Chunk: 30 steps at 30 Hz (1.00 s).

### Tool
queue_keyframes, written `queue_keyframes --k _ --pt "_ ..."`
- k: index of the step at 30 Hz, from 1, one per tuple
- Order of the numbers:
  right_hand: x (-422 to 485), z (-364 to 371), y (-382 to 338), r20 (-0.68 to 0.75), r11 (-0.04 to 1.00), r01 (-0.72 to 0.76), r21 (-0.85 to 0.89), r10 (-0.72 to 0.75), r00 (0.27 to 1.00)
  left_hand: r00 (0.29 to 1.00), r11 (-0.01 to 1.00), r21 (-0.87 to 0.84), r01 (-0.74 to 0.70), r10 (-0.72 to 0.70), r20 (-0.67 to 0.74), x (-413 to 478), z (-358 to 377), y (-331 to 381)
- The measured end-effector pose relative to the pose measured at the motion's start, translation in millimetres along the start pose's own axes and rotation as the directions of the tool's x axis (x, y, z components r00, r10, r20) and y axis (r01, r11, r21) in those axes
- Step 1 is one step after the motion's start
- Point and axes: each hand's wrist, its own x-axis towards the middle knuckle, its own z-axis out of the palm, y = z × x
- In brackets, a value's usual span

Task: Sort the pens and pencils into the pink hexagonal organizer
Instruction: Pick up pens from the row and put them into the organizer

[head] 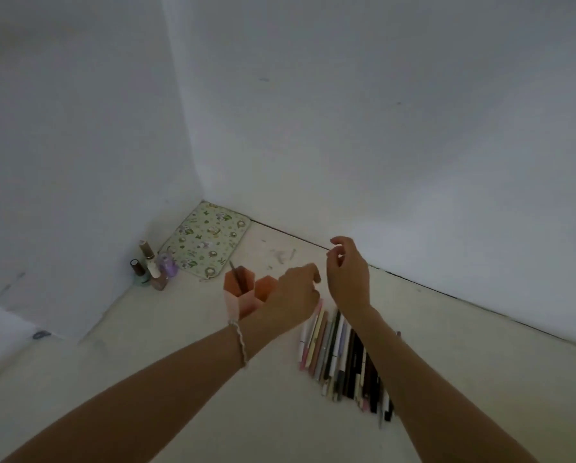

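We see one pen (237, 277) standing in the taller cell of the pink organizer (236, 300); the other pens and pencils (340, 355) lie in a row on the pale surface (146, 379), near it and partly under our right forearm. Our right hand (348, 275) hovers with fingers loosely curled, pinching nothing. Our left hand (293, 292) sits beside the organizer, its fingers hidden, so we cannot tell their grip. We should steady the organizer and lift one pen at a time, dropping it in upright
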Motion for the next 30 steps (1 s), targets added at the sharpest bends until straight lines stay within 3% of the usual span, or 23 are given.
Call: queue_keyframes --k 2,4,9,14,16,19,21,23,26,30 --pt "0.8 -11.7 14.9 0.028 0.999 -0.047 -0.022 0.048 0.998 0.990 0.988 0.151 0.036 -0.056 0.132 -0.3 28.2 2.7" --pt "-1.4 -19.1 28.9 0.070 0.995 -0.085 -0.043 0.087 0.994 0.977 0.961 0.269 0.066 -0.117 0.178 -4.3 52.1 -0.6" --pt "-8.1 -25.7 51.6 0.148 0.990 -0.127 -0.067 0.136 0.980 0.973 0.895 0.406 0.185 -0.223 0.050 -7.9 86.7 -2.9" --pt "-4.1 -19.9 59.9 0.199 0.988 -0.124 -0.087 0.139 0.970 0.964 0.912 0.350 0.212 -0.254 0.080 -4.5 84.6 -4.5" --pt "1.6 -13.7 64.5 0.225 0.981 -0.151 -0.122 0.175 0.958 0.981 0.961 0.211 0.176 -0.190 0.046 3.2 66.2 0.0" --pt "4.3 0.3 71.9 0.288 0.942 -0.253 -0.221 0.310 0.906 0.993 0.999 -0.016 0.039 -0.040 -0.107 19.8 21.1 10.1" --pt "1.6 12.1 75.0 0.325 0.918 -0.289 -0.272 0.371 0.870 0.973 0.994 -0.109 -0.011 -0.015 -0.229 26.7 -6.6 12.7" --pt "-1.4 25.8 72.9 0.347 0.895 -0.250 -0.368 0.382 0.857 0.951 0.986 -0.158 -0.049 -0.002 -0.309 27.9 -26.0 9.6" --pt "-7.7 42.9 69.6 0.383 0.816 -0.047 -0.576 0.320 0.866 0.928 0.983 -0.164 -0.087 0.020 -0.373 23.8 -40.3 2.3" --pt "-18.7 59.5 71.4 0.404 0.801 0.028 -0.598 0.271 0.874 0.906 0.977 -0.178 -0.117 0.032 -0.422 14.0 -43.3 -9.4"
